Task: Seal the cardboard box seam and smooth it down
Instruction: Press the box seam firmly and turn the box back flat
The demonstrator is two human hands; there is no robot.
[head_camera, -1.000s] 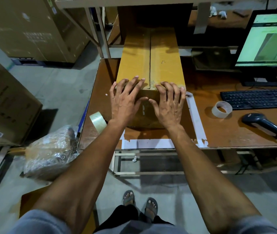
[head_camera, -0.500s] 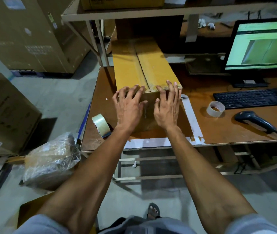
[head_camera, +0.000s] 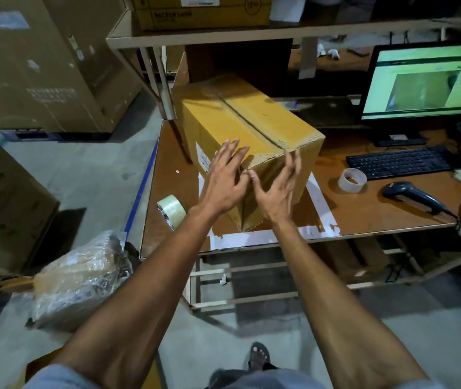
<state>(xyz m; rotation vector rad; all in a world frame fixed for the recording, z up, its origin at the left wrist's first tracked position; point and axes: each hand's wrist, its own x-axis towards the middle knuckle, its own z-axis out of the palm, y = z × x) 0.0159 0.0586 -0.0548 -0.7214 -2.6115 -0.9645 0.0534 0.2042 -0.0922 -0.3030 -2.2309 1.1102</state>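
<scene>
A long brown cardboard box point(head_camera: 254, 122) lies skewed on the brown table point(head_camera: 364, 209), one corner turned toward me. A taped seam point(head_camera: 249, 122) runs along the middle of its top. My left hand point(head_camera: 226, 178) lies flat with spread fingers on the box's near left side, by a white label. My right hand point(head_camera: 277, 189) presses flat on the near right face, fingertips reaching the top edge where the seam ends. Neither hand holds anything. A roll of clear tape point(head_camera: 171, 210) stands at the table's left front edge.
A second tape roll point(head_camera: 352, 179), a barcode scanner point(head_camera: 414, 196), a keyboard point(head_camera: 400, 162) and a monitor point(head_camera: 425, 82) fill the table's right side. Shelf posts point(head_camera: 162, 80) stand behind the box. A plastic-wrapped bundle point(head_camera: 80, 276) and big cartons point(head_camera: 41, 66) sit on the floor at left.
The box has turned clockwise, its near corner now pointing at me. Both hands have slid from the top edge down onto the box's near faces. The camera has shifted left.
</scene>
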